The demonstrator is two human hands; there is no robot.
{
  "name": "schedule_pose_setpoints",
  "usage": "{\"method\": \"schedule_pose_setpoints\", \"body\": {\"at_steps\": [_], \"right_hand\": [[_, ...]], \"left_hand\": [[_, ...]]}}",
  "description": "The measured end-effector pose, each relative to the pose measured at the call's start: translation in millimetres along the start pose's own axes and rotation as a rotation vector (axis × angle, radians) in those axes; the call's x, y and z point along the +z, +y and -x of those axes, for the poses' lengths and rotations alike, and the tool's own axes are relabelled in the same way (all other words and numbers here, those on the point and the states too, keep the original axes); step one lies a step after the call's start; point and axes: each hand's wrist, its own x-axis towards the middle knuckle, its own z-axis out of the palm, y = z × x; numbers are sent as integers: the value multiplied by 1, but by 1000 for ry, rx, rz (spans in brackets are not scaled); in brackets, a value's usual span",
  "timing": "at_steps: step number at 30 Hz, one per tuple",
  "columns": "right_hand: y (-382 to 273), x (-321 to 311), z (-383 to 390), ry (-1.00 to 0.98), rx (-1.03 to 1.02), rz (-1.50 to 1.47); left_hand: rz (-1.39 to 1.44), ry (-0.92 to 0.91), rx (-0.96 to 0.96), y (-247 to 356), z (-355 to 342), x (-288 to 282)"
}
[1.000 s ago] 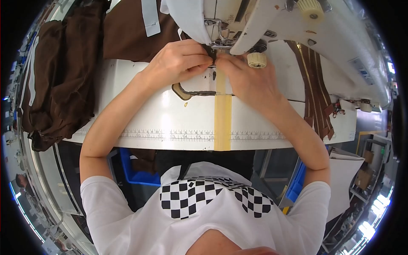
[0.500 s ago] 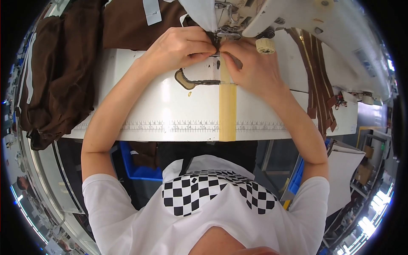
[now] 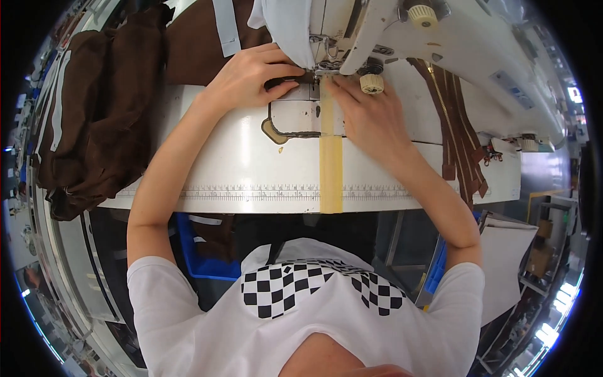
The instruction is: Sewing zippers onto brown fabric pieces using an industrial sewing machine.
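Note:
Brown fabric (image 3: 204, 53) lies at the left of the sewing machine's needle area, with a pale strip (image 3: 227, 28) on it. My left hand (image 3: 251, 78) is at its near edge, fingers curved and closed around a dark brown bit beside the presser foot (image 3: 316, 78). On the other side of the foot, my right hand (image 3: 374, 116) lies with its fingers stretched out together, tips beside the needle area, and nothing visible in them. The machine head hides part of the cloth under the foot. Yellow tape (image 3: 331, 173) runs down the white table.
A heap of brown garments (image 3: 107, 125) rests at the table's left. Brown zipper strips (image 3: 453, 119) hang over the right side. A printed ruler (image 3: 251, 193) follows the front edge. Below stands a blue bin (image 3: 213, 269) with brown cloth. The machine head (image 3: 483, 56) overhangs the right.
My right hand's fingers have straightened from a pinch and lie flatter. The left thumb and fingers have moved slightly left from the foot. The whole view has shifted a little.

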Motion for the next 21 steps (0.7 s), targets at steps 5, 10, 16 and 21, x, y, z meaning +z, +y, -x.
{"method": "schedule_pose_setpoints", "body": {"at_steps": [5, 10, 16, 21], "right_hand": [[-58, -27, 16, -99, 123, -443], [-94, -33, 0, -102, 602, -1127], [-95, -41, -4, -315, 757, -1411], [-111, -59, 38, -628, 304, -1516]], "left_hand": [[-73, -27, -269, 28, 32, -13], [675, 72, -1171, 140, 49, -55], [392, 327, -1010, 156, 65, -83], [-746, 239, -1040, 144, 131, -33]]}}
